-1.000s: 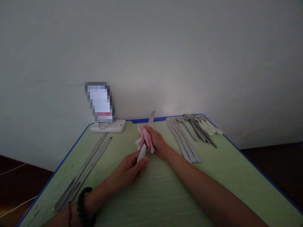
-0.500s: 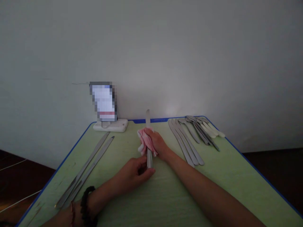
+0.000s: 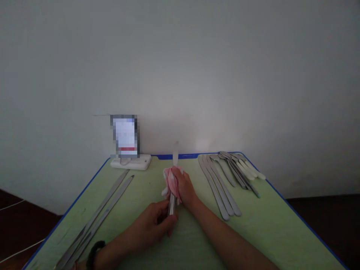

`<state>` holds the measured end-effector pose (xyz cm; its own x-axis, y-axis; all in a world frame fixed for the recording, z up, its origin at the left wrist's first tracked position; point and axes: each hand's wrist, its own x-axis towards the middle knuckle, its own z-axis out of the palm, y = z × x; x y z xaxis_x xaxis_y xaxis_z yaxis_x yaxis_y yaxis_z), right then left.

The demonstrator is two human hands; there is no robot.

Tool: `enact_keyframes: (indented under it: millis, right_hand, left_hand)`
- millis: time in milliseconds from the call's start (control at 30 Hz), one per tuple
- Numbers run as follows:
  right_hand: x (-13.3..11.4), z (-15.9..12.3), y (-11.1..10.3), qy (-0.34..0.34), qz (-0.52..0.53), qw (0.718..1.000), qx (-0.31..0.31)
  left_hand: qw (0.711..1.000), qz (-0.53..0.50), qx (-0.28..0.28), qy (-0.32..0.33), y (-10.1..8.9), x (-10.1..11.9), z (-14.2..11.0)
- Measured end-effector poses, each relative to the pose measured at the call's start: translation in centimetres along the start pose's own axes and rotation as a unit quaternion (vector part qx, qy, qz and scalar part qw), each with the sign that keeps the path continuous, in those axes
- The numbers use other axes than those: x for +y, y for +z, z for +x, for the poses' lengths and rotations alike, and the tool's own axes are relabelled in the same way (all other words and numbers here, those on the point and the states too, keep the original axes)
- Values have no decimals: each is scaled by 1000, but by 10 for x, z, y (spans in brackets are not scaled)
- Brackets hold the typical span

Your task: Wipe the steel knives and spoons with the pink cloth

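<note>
My left hand (image 3: 153,223) is closed round the handle end of a steel table knife (image 3: 172,204). Its blade tip pokes out past my right hand, pointing away from me toward the wall. My right hand (image 3: 184,185) is closed on a pink and white cloth (image 3: 169,182) that is wrapped round the middle of the knife. Both hands are over the centre of the green table (image 3: 253,232). A dark bracelet sits on my left wrist.
Two long knives (image 3: 104,204) lie at the left of the table. At the right lies a row of knives (image 3: 218,185) and a pile of spoons and white-handled cutlery (image 3: 242,165). A phone on a white stand (image 3: 131,161) is at the back, by the wall.
The knife has turned from leaning right to pointing straight away. My right hand with the cloth slid along the blade. The camera tilted, so the table sits lower in view.
</note>
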<state>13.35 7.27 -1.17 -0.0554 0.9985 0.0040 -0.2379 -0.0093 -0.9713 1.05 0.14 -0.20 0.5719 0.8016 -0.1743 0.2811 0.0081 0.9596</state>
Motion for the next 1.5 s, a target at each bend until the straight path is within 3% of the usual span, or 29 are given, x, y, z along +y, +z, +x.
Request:
enact_keyframes:
  millis: [467, 567, 700, 833, 900, 1133, 1233, 1333, 1500]
  right_hand:
    - [10, 8, -3, 88, 107, 990, -29]
    - [10, 8, -4, 67, 64, 996, 5]
    - [8, 8, -3, 57, 37, 997, 28]
    - [5, 11, -2, 124, 114, 986, 14]
    - [5, 12, -2, 147, 133, 980, -3]
    - [4, 9, -4, 128, 144, 981, -20]
    - [2, 9, -5, 139, 189, 970, -67]
    - [2, 10, -7, 130, 182, 968, -109]
    - [5, 9, -7, 116, 138, 977, -112]
  left_hand:
    - [969, -246, 20, -22, -7, -25, 11]
    - [974, -219, 47, -39, -3, -15, 8]
    - [989, -100, 100, -38, 3, -1, 4]
    - [983, -44, 171, -50, 3, 2, 6]
    - [983, -47, 167, -60, 2, 0, 8]
    - [982, -117, 145, -32, 4, -8, 7]
    - [977, -150, 145, -36, 3, -6, 9]
    - [970, -173, 169, -27, 0, -3, 10]
    - [953, -187, 238, 10, 0, -4, 11]
